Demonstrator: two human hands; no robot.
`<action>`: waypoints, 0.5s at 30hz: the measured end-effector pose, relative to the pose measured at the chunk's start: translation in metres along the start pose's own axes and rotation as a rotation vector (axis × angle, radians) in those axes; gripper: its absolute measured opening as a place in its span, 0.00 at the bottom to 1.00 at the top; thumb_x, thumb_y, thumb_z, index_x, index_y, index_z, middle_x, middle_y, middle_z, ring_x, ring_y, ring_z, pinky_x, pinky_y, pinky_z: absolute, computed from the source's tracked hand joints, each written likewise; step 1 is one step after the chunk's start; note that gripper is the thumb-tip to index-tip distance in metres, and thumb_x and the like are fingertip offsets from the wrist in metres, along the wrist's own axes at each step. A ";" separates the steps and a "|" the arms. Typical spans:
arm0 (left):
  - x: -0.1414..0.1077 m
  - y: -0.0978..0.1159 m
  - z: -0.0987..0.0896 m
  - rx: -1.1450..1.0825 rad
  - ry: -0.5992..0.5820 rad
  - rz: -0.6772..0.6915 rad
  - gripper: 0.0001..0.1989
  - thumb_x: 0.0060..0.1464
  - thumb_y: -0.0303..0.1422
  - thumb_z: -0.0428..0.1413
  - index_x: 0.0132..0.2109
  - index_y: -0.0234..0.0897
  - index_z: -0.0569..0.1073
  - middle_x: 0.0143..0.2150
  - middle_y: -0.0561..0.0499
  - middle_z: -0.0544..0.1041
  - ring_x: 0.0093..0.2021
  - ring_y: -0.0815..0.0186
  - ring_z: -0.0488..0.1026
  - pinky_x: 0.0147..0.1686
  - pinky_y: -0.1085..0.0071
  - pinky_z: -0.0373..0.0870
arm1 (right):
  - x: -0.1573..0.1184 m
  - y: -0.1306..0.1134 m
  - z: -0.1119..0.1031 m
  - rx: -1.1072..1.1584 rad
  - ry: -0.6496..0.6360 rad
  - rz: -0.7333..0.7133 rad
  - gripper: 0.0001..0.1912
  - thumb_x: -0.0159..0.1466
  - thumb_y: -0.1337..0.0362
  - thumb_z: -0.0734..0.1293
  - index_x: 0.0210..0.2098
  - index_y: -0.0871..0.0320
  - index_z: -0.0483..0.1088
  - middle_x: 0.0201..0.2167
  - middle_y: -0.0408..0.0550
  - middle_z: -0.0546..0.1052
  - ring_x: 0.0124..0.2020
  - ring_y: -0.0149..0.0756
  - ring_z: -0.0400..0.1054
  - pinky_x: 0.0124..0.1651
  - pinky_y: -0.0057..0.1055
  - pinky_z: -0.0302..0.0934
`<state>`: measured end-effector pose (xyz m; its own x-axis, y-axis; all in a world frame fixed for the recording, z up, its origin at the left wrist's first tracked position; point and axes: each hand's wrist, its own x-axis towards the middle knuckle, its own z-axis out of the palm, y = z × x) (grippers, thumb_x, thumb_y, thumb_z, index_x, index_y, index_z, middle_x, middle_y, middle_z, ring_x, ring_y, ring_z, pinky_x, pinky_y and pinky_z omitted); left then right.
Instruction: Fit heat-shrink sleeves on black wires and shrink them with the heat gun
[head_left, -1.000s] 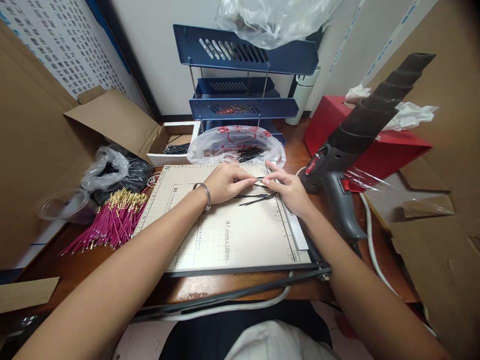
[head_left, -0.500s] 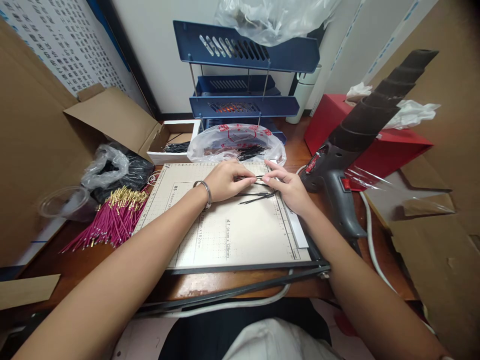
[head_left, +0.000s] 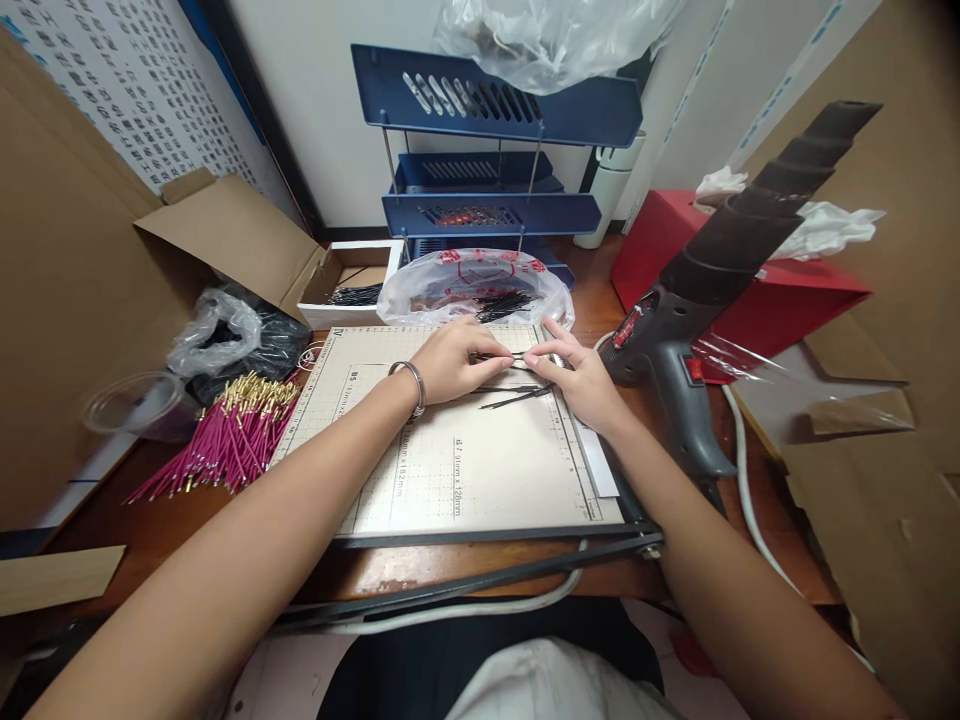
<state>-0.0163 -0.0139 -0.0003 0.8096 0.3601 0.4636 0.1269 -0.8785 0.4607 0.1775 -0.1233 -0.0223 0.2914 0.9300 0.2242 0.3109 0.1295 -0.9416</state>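
Over the upper part of a paper cutter board [head_left: 510,470], my left hand [head_left: 457,358] pinches a thin black wire [head_left: 519,355] between thumb and fingers. Facing it, my right hand [head_left: 574,372] has its thumb and index finger closed at the other end of that wire, with the remaining fingers loosely raised. The fingertips of both hands almost meet. Several more loose black wires [head_left: 517,398] lie on the board just below the hands. Fine detail where the wire passes between the fingertips is too small to make out.
A heat gun [head_left: 690,310] stands at right before a red tissue box [head_left: 810,275]. Magenta wires with gold ends [head_left: 232,435] are heaped at left. Behind the board sit a plastic bag [head_left: 435,290] and an open box [head_left: 319,312]. The cutter's arm [head_left: 480,580] runs along the front.
The right index finger has lifted slightly and shifted a little. Both hands otherwise stay in place at the wire; the whole view has moved very slightly.
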 end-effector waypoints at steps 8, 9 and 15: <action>0.001 -0.002 0.001 -0.007 0.060 0.021 0.13 0.66 0.38 0.57 0.40 0.40 0.85 0.35 0.48 0.85 0.36 0.62 0.75 0.45 0.61 0.67 | -0.003 -0.006 -0.002 -0.092 0.059 -0.114 0.12 0.61 0.51 0.73 0.37 0.51 0.81 0.75 0.49 0.62 0.78 0.50 0.50 0.78 0.50 0.40; 0.001 -0.002 0.000 -0.005 0.067 0.028 0.13 0.67 0.38 0.57 0.40 0.40 0.85 0.36 0.48 0.85 0.36 0.62 0.76 0.45 0.61 0.67 | -0.004 -0.007 -0.002 -0.118 0.059 -0.140 0.11 0.61 0.53 0.74 0.37 0.51 0.81 0.74 0.49 0.63 0.77 0.51 0.52 0.78 0.51 0.40; 0.001 0.000 0.000 -0.009 0.127 0.059 0.12 0.66 0.38 0.58 0.41 0.40 0.85 0.37 0.48 0.86 0.37 0.62 0.76 0.45 0.61 0.69 | -0.008 -0.013 -0.003 -0.229 0.031 -0.184 0.07 0.61 0.58 0.73 0.39 0.47 0.81 0.60 0.46 0.80 0.73 0.55 0.58 0.77 0.65 0.33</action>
<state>-0.0162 -0.0131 0.0001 0.7365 0.3451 0.5818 0.0755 -0.8966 0.4363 0.1739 -0.1330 -0.0109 0.2373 0.8868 0.3965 0.5565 0.2105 -0.8038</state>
